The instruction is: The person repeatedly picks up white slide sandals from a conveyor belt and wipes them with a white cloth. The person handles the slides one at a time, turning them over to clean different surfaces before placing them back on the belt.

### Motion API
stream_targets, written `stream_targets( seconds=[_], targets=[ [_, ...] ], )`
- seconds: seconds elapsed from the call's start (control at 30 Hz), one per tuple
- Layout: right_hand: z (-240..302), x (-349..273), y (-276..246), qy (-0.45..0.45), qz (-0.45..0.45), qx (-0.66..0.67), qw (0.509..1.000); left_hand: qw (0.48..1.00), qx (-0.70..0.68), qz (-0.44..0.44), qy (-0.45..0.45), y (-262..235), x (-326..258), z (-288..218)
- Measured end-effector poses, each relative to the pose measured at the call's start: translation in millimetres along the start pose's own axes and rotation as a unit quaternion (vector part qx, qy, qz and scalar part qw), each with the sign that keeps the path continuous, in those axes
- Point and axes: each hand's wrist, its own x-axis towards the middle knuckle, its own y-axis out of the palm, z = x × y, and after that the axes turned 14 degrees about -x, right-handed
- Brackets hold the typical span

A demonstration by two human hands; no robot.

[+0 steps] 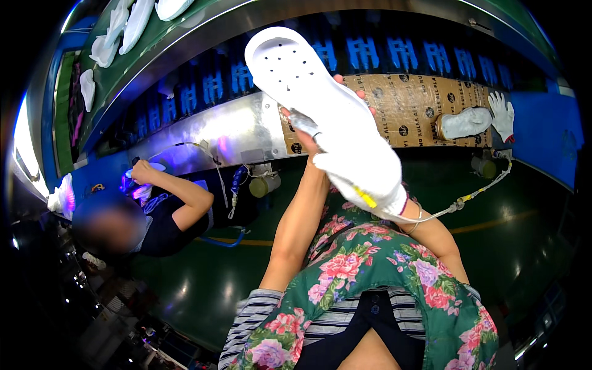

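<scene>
- The white shoe [336, 102] was up in the air in front of the wearer, near twelve o'clock, its perforated end pointing towards eleven and its other end towards five.
- The left hand [308, 137] was clamped on its middle, with fingertips showing past the two o'clock edge; a grey patch [302, 121] by that hand was too blurred to identify.
- The right hand [368, 179], in a white glove, lay at the five o'clock end; white merged into white, so I could not tell whether its fingers were closed.
- The shoe looked light, like moulded foam: springy rather than stiff, unlikely to break, perhaps slippery under fabric and easily smudged.
- Its narrower middle, pinched by both side edges, seemed the surest hold, with the gloved hand steadying the end.
- Beyond it, printed cardboard [401, 114] covered part of the bench [237, 126], with a pale shoe-like piece [467, 123] and a spare glove [502, 117] towards two o'clock.
</scene>
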Motion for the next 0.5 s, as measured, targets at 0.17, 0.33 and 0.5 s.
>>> stream_targets(
  seconds=[0.17,0.33,0.5],
  targets=[
    [0,-2,7,-0.062,0.007,-0.012,0.998,1.0,-0.01,-0.016,0.012,-2,2,-3],
    [0,-1,-14,-0.039,0.008,0.002,0.999,0.998,0.045,-0.04,0.035,1,6,-1],
    [-2,-7,-22,0.148,-0.034,0.074,0.986,0.987,0.11,-0.093,0.07,5,13,4]
  ],
)
